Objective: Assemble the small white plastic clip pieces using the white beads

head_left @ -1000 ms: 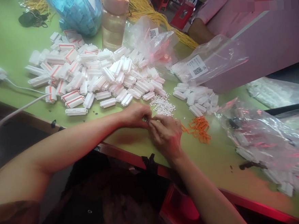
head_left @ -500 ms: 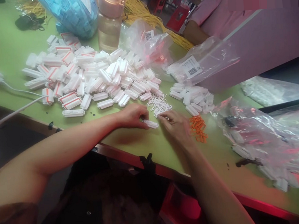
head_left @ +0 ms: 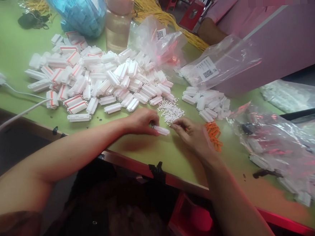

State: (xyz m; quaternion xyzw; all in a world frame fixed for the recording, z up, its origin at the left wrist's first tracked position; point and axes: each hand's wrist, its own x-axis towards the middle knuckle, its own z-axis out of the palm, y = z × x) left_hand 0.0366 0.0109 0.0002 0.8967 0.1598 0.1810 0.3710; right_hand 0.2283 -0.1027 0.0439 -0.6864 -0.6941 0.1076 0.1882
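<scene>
My left hand [head_left: 144, 121] is closed round one end of a slim white plastic casing [head_left: 161, 130], whose other end points right, toward my right hand. My right hand [head_left: 186, 130] is pinched at the near edge of a heap of small white pins [head_left: 171, 110]; a tiny white pin seems to sit at its fingertips, partly hidden. Just right of that hand lies a pile of orange plastic clips [head_left: 214, 136]. Beyond both hands spreads a large heap of white plastic casings [head_left: 98, 77], some with red stripes.
White covers [head_left: 210, 101] lie behind the orange clips. Clear plastic bags [head_left: 286, 145] cover the right side. A water bottle [head_left: 118, 23], a blue bag [head_left: 81, 15] and yellow cords [head_left: 161, 13] stand behind. A white cable [head_left: 17, 115] crosses at left. Another person's arm [head_left: 212, 31] shows beyond.
The whole view has shifted slightly, so things appear a little farther right. My right fingertips have drawn a touch nearer the casing; my left hand keeps its hold on it.
</scene>
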